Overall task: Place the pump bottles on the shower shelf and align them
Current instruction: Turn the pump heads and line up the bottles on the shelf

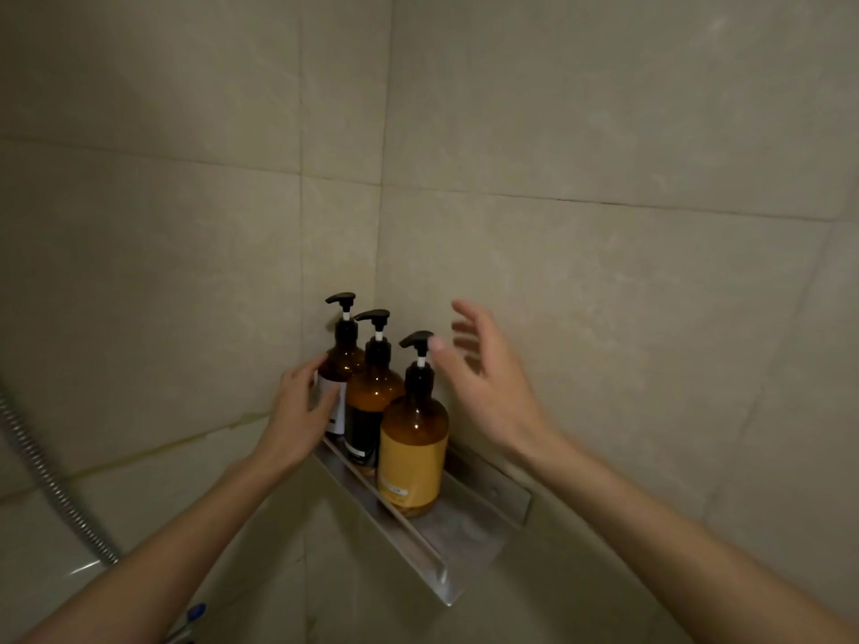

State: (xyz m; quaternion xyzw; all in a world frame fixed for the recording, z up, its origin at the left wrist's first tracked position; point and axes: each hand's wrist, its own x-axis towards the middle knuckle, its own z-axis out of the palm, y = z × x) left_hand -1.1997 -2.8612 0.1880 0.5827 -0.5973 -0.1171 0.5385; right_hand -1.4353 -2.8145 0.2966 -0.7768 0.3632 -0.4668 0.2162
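Standing in a row on the shelf (469,536) in the corner are three bottles (411,453). The left hand (297,411) touches the far bottle (338,374), fingers spread. The right hand (488,378) is open, near the pumps, holding nothing.

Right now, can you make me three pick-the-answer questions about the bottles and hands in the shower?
1. Where do the pump bottles stand? A. on the floor B. on the shower shelf C. in a sink
2. How many bottles? A. two B. three C. five
3. What is the right hand doing? A. open, near a pump B. squeezing a bottle C. out of sight

Answers:
B, all stand on the shower shelf in the corner.
B, white-label bottle, dark-label bottle, yellow-label bottle.
A, the right hand has spread fingers; the left hand touches the white-label bottle.
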